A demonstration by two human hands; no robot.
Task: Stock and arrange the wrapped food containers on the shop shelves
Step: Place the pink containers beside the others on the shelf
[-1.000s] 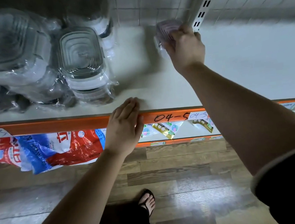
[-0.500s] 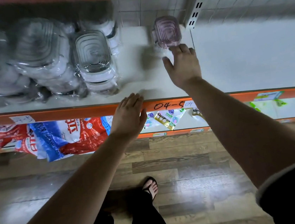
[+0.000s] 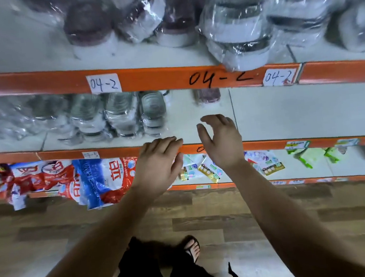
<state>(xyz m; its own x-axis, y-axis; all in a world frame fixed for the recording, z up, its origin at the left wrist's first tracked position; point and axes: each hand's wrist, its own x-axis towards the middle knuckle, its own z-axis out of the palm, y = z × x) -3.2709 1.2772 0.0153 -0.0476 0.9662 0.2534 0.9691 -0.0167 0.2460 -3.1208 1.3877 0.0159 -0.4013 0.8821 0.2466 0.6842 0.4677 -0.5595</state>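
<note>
A small pink-lidded wrapped container (image 3: 208, 95) stands alone at the back of the middle shelf (image 3: 287, 112). My right hand (image 3: 221, 140) hovers in front of it over the shelf's front edge, fingers loosely spread, holding nothing. My left hand (image 3: 159, 161) rests with straight fingers on the orange shelf lip (image 3: 110, 150). A row of clear-lidded wrapped containers (image 3: 117, 114) fills the left of the same shelf. On the upper shelf (image 3: 8, 55) sit several wrapped stacks of pink-lidded containers (image 3: 89, 28) and grey-lidded containers (image 3: 237, 29).
One grey stack on the upper shelf overhangs the orange edge marked 04-2 (image 3: 220, 78). The lowest shelf holds red and blue bags (image 3: 95, 182) and small packets (image 3: 208, 169). Wooden floor (image 3: 323, 224) and my sandalled foot (image 3: 193, 247) lie below.
My right hand has let go of the pink-lidded container and drawn back towards the shelf edge. The view has tilted up, bringing the upper shelf into sight.
</note>
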